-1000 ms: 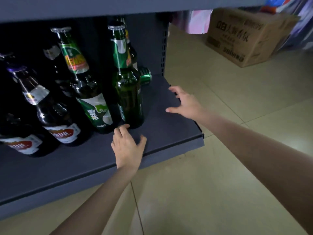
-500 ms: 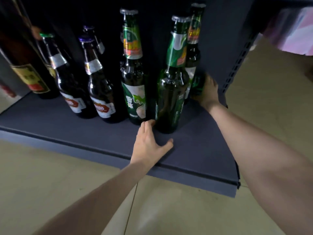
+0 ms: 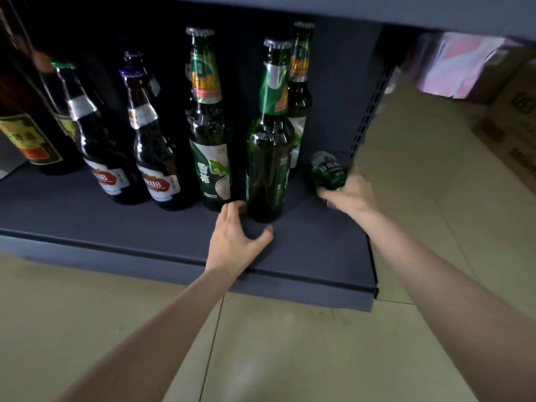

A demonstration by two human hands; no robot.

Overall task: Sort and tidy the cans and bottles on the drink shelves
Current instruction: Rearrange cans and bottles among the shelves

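Two hands are seen at a dark shelf [image 3: 116, 227]. A green can [image 3: 327, 171] is gripped by the right hand [image 3: 349, 195], fingers curled round its lower end, and held tilted near the shelf's right end. Just left of that grip a green bottle [image 3: 268, 158] stands upright. At its base the left hand [image 3: 235, 242] is laid flat, fingers relaxed, fingertips touching the glass.
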